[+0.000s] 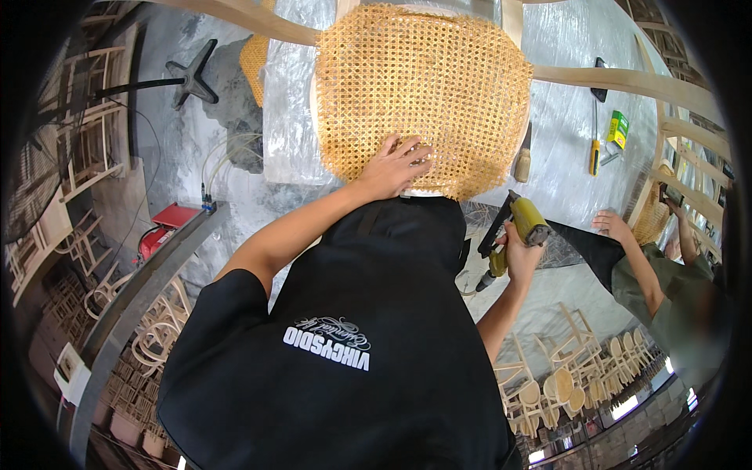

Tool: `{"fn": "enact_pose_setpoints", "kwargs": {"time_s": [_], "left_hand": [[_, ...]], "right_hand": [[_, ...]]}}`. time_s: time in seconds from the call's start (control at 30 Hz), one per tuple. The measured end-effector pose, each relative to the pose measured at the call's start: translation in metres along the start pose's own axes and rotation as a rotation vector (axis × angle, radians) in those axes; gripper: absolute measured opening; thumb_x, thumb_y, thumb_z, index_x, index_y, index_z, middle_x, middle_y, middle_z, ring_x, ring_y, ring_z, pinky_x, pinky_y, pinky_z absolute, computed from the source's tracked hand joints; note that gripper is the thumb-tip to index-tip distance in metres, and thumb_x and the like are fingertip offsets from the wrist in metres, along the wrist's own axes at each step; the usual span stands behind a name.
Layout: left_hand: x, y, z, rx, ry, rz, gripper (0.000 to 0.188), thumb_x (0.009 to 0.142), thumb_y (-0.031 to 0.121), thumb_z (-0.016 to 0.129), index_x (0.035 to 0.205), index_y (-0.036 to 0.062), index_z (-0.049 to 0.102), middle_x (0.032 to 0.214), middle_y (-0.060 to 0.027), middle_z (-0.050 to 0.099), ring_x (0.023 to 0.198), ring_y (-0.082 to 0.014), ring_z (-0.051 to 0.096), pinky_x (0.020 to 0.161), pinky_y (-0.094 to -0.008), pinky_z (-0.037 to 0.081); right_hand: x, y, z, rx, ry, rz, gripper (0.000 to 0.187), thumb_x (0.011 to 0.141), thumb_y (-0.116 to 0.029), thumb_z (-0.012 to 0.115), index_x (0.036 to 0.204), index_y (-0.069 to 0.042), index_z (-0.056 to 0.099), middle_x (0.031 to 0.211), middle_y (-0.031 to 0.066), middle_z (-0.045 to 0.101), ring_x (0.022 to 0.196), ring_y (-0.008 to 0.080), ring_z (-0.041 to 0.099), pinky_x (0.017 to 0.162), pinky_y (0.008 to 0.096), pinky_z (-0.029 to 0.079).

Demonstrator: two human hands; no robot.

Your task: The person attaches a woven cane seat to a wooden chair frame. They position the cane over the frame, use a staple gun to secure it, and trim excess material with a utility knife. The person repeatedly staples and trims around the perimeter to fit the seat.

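My left hand (pixel 395 166) lies flat with fingers spread on the near edge of a sheet of woven cane webbing (pixel 427 86) draped over a chair seat on the bench. My right hand (pixel 521 254) grips a yellow and black staple gun (pixel 513 227), held low at the right, away from the cane. My black apron hides the near edge of the seat.
Another person's hand (pixel 612 225) and forearm reach in at the right. On the plastic-covered bench (pixel 564 141) lie a wooden-handled tool (pixel 522 160), a yellow-handled tool (pixel 595 153) and a green box (pixel 618 128). Bent wooden chair rails (pixel 627 78) curve across the top. A red box (pixel 168 223) sits left.
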State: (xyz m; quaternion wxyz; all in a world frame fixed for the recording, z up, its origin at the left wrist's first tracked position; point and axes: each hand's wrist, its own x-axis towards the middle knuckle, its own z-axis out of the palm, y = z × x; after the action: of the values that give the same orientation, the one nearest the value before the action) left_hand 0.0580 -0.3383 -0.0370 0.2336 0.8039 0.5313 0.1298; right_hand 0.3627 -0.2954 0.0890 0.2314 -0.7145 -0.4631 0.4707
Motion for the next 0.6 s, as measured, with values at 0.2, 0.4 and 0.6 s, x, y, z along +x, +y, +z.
{"fn": "enact_pose_setpoints", "kwargs": {"time_s": [0.2, 0.4, 0.6], "left_hand": [[0.006, 0.004, -0.008, -0.03, 0.028, -0.035, 0.083, 0.074, 0.031, 0.084, 0.149, 0.0226, 0.047, 0.161, -0.0038, 0.036, 0.151, -0.0306, 0.026, 0.118, -0.0594, 0.022], [0.014, 0.003, -0.01, 0.058, -0.066, -0.114, 0.101, 0.067, 0.035, 0.088, 0.155, 0.0257, 0.039, 0.168, -0.0064, 0.02, 0.156, -0.031, 0.014, 0.119, -0.0648, 0.015], [0.018, 0.006, -0.008, 0.066, -0.08, -0.11, 0.102, 0.068, 0.035, 0.088, 0.156, 0.0244, 0.037, 0.168, -0.0084, 0.019, 0.156, -0.031, 0.012, 0.12, -0.0652, 0.011]], "right_hand": [[-0.005, -0.002, 0.006, -0.022, -0.013, -0.003, 0.021, 0.087, 0.001, 0.07, 0.105, 0.007, 0.064, 0.082, 0.0088, 0.067, 0.056, 0.0138, 0.063, 0.052, 0.0288, 0.051], [-0.001, -0.011, 0.015, -0.011, -0.083, -0.027, 0.017, 0.087, -0.001, 0.07, 0.1, 0.007, 0.064, 0.078, 0.0073, 0.066, 0.055, 0.0135, 0.063, 0.052, 0.0289, 0.051], [0.008, -0.014, 0.023, -0.055, -0.09, -0.037, 0.012, 0.085, -0.001, 0.071, 0.094, 0.005, 0.064, 0.074, 0.0053, 0.065, 0.053, 0.0126, 0.061, 0.05, 0.0293, 0.049]]}}
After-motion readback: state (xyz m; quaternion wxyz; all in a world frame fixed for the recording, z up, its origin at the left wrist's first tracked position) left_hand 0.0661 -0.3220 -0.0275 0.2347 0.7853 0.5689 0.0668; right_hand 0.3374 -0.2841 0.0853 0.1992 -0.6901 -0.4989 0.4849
